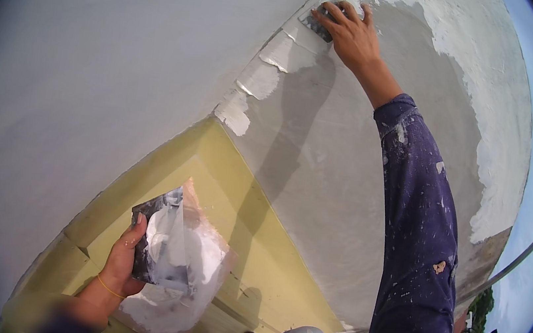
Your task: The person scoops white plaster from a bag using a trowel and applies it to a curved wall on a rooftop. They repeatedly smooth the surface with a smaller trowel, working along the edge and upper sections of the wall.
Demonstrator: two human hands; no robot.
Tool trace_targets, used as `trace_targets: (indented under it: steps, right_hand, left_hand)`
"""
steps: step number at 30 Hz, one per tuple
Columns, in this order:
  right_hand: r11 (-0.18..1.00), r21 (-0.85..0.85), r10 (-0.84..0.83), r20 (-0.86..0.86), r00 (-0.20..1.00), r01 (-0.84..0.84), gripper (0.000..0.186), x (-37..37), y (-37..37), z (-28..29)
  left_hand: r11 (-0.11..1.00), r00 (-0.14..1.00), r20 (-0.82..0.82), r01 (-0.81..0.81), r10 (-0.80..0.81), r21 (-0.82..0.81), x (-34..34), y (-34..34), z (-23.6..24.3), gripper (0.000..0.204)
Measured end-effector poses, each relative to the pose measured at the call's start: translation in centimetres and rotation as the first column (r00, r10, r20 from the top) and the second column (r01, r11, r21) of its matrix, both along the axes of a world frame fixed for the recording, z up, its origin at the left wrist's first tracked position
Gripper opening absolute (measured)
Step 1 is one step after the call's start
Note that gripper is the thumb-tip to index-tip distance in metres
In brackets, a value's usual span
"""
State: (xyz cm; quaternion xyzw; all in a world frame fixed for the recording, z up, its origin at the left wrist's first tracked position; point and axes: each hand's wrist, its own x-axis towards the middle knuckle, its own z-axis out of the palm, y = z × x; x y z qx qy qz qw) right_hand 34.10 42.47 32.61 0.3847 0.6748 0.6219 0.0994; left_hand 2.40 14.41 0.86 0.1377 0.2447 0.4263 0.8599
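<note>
Putty blade [317,21], a thin flat steel piece, is pressed flat against the wall [320,160] near its corner edge by the right hand [352,37], fingers spread narrow over its back. It is judged light, stiff yet springy, slick where wet; hold is best taken along its back edge. Its long axis runs up-right along the corner. A second blade [160,247], loaded with white putty [196,251], is gripped by the left hand [122,258], thumb along its edge, over the yellow ledge [226,168].
</note>
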Motion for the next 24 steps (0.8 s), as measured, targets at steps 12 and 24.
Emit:
trace_targets:
  steps: [12, 24]
  right_hand:
    - [0.999, -0.047, 0.007, -0.074, 0.997, -0.010, 0.073, 5.6, -6.9, -2.9]
    - [0.997, -0.079, -0.011, 0.043, 0.999, 0.015, 0.059, -0.8, 0.6, -4.6]
  left_hand:
    - [0.999, 0.999, 0.048, -0.019, 0.020, -0.032, -2.0, 0.0, 0.1, 0.048]
    - [0.998, 1.000, 0.029, 0.012, -0.010, -0.060, -1.5, -0.1, -0.4, 0.051]
